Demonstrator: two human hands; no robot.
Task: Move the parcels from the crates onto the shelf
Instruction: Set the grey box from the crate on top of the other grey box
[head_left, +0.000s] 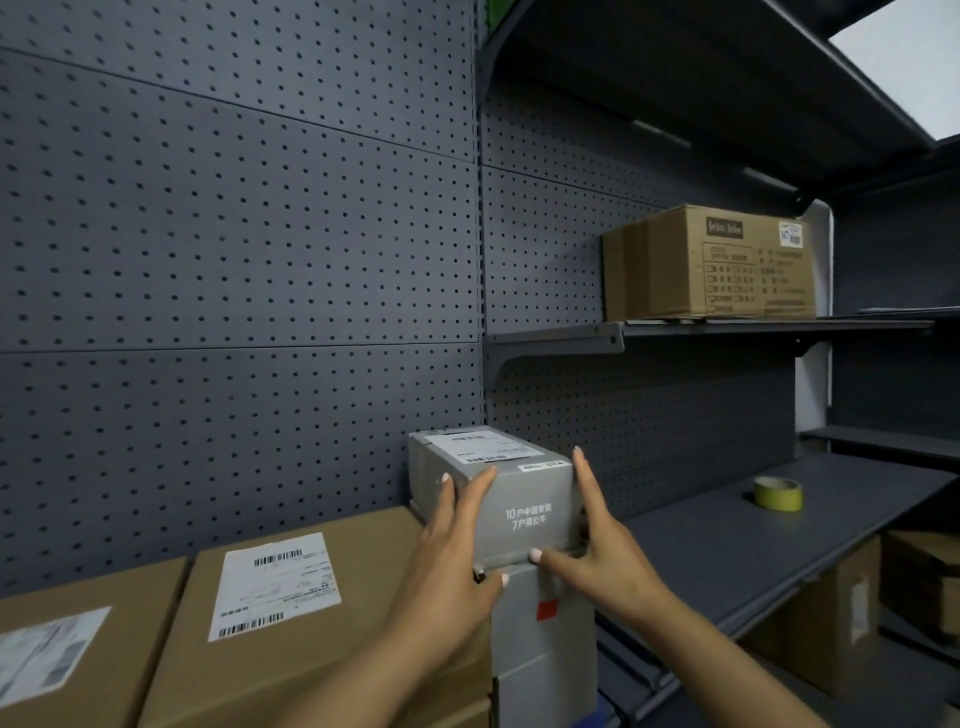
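Note:
A small grey parcel (519, 499) with a white label on top sits on a taller grey box (550, 634) against the pegboard. My left hand (452, 545) lies flat against the parcel's left front side, fingers straight. My right hand (597, 540) presses its right side with straight fingers, thumb along the bottom front edge. Two brown parcels (291, 613) with shipping labels lie to the left at about the same height. No crates are in view.
A grey shelf (727, 545) to the right carries a roll of yellow tape (777, 493). A higher shelf (727, 328) bears a large brown carton (727, 265). More cartons (852, 613) stand below the shelf. Dark pegboard (234, 260) forms the back wall.

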